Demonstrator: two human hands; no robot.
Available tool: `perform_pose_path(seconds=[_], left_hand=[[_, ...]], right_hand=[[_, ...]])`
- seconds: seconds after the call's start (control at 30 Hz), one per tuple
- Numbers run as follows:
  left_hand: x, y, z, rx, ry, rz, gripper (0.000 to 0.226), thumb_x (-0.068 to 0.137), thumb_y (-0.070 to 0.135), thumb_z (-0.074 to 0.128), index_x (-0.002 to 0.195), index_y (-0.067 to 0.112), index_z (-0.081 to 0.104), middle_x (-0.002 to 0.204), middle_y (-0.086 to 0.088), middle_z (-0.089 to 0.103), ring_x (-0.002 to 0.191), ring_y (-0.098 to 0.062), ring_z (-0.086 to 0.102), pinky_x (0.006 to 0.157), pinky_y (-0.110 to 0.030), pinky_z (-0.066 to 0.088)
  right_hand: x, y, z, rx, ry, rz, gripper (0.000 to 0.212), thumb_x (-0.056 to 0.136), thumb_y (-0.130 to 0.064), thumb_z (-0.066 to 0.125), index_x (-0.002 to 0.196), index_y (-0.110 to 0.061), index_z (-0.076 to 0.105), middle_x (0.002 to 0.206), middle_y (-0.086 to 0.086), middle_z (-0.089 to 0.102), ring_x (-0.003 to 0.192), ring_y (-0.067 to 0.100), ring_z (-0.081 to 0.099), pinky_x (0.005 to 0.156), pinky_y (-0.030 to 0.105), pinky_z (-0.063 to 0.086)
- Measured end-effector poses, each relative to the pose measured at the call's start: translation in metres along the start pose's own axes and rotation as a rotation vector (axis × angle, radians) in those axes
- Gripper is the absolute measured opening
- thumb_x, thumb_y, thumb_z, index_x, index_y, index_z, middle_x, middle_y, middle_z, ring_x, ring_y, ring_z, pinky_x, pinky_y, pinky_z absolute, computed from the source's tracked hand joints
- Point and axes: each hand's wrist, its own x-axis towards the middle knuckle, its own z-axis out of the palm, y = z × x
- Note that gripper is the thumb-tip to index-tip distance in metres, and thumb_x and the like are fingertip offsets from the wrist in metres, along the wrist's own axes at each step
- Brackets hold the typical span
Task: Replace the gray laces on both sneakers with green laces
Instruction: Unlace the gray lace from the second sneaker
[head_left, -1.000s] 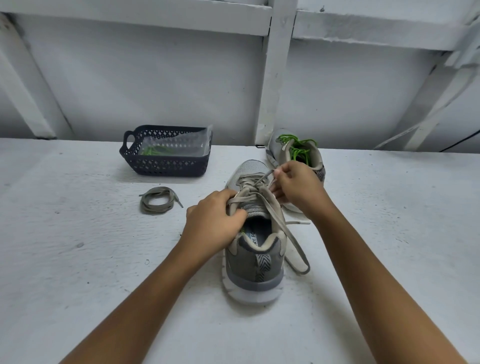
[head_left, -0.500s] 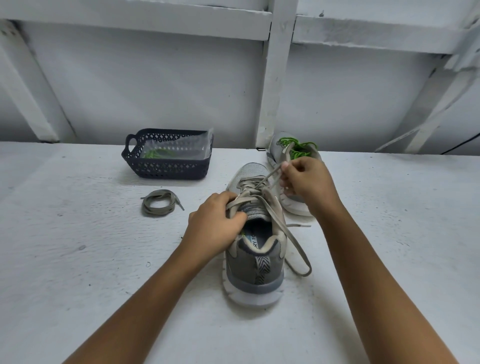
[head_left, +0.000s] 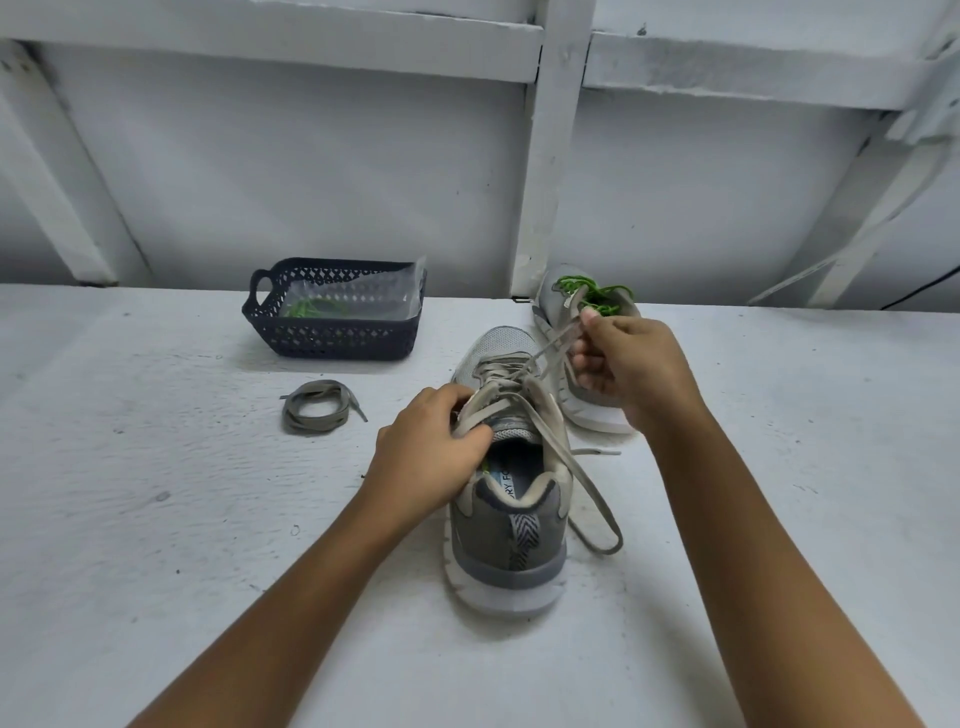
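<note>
A gray sneaker (head_left: 509, 551) stands heel toward me on the white surface, still laced with a gray lace (head_left: 587, 488) whose loose loop trails down its right side. My left hand (head_left: 431, 457) grips the sneaker's collar and the lace at the tongue. My right hand (head_left: 628, 364) pinches a strand of that gray lace and holds it taut up and to the right. Behind it lies the second sneaker (head_left: 597, 410), fitted with a green lace (head_left: 592, 293). A removed gray lace (head_left: 317, 413) lies coiled to the left.
A dark plastic basket (head_left: 332, 332) at the back left holds a clear bag with a green lace (head_left: 306, 309) inside. White wooden beams and a post (head_left: 545, 156) rise behind the surface's far edge.
My right hand has moved up and to the right, drawing the gray lace strand out from the eyelets. My left hand stays on the sneaker.
</note>
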Motion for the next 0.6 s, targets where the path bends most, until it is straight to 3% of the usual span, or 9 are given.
perform_pose_path(seconds=[0.1,0.2,0.27,0.4,0.47,0.53,0.6], left_hand=[[0.001,0.000,0.001,-0.001,0.001,0.003,0.056,0.064,0.042,0.040,0.116,0.029,0.058,0.115,0.005,0.060,0.110,-0.017,0.054,0.099,-0.043,0.040],[0.001,-0.001,0.001,-0.007,0.000,0.004,0.056,0.064,0.042,0.040,0.116,0.029,0.058,0.115,0.005,0.060,0.110,-0.018,0.054,0.099,-0.043,0.040],[0.001,-0.001,0.001,-0.006,0.001,0.011,0.056,0.064,0.042,0.040,0.115,0.029,0.058,0.114,0.005,0.060,0.110,-0.018,0.054,0.098,-0.043,0.040],[0.001,-0.002,0.001,-0.005,0.001,0.018,0.055,0.065,0.043,0.041,0.116,0.029,0.058,0.114,0.005,0.060,0.109,-0.018,0.054,0.098,-0.043,0.041],[0.001,-0.002,0.001,-0.010,0.002,0.020,0.055,0.065,0.043,0.041,0.115,0.030,0.058,0.114,0.005,0.060,0.110,-0.018,0.054,0.098,-0.043,0.041],[0.001,-0.003,0.001,-0.013,0.003,0.020,0.055,0.065,0.043,0.041,0.115,0.030,0.058,0.114,0.005,0.060,0.109,-0.017,0.054,0.098,-0.043,0.041],[0.001,-0.003,0.001,-0.016,0.005,0.020,0.054,0.065,0.043,0.041,0.115,0.030,0.059,0.114,0.005,0.060,0.109,-0.017,0.054,0.098,-0.043,0.041]], right_hand=[[-0.006,0.006,0.000,-0.173,-0.140,0.049,0.032,0.093,-0.035,0.056,0.080,-0.006,0.061,0.062,0.001,0.053,0.052,0.010,0.049,0.051,0.022,0.042],[-0.013,0.016,0.001,-0.467,-0.200,-0.010,0.027,0.091,-0.025,0.061,0.073,-0.006,0.061,0.061,0.002,0.056,0.055,0.010,0.051,0.046,0.015,0.042],[-0.011,0.016,-0.001,-0.387,-0.115,-0.040,0.025,0.093,-0.020,0.059,0.071,-0.008,0.060,0.062,0.002,0.059,0.056,0.010,0.054,0.049,0.018,0.045],[-0.003,0.000,-0.006,0.014,0.121,-0.040,0.029,0.099,-0.018,0.046,0.074,-0.009,0.055,0.064,0.004,0.060,0.053,0.011,0.056,0.051,0.022,0.051],[-0.004,-0.001,-0.004,0.071,0.136,-0.028,0.030,0.100,-0.022,0.044,0.075,-0.009,0.054,0.064,0.005,0.058,0.052,0.011,0.054,0.049,0.022,0.049],[-0.009,0.007,0.000,-0.061,0.033,-0.013,0.028,0.097,-0.031,0.049,0.078,-0.010,0.056,0.066,0.003,0.057,0.053,0.010,0.052,0.050,0.024,0.045],[-0.014,0.019,0.003,-0.369,-0.101,-0.038,0.025,0.092,-0.033,0.059,0.077,-0.013,0.062,0.067,0.001,0.059,0.058,0.010,0.052,0.057,0.026,0.042]])
